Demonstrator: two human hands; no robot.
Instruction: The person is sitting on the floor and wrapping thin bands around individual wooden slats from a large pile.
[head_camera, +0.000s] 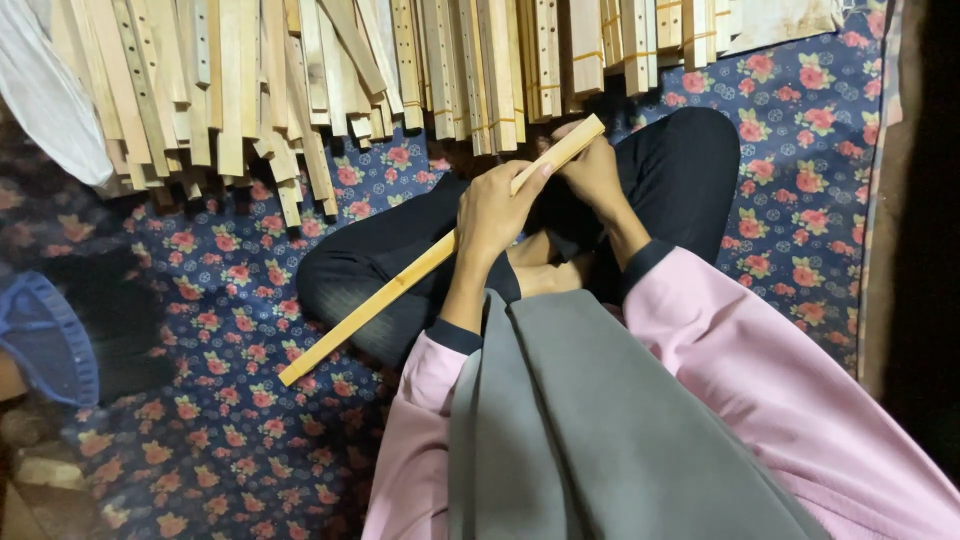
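Observation:
I hold a long, pale wooden slat (372, 305) slantwise over my crossed legs. Its low end reaches toward the lower left and its high end points at the stacked wood. My left hand (494, 213) is wrapped around the slat near its middle. My right hand (592, 172) grips the slat's upper end. Both arms are in pink sleeves with dark cuffs, and a grey cloth hangs down over my chest.
A big pile of similar wooden slats (330, 70) lies across the top of the view, some bound with yellow bands. I sit on a dark blue mat with red flowers (230, 300). A blue rimmed object (45, 335) and white cloth (45, 95) lie at the left.

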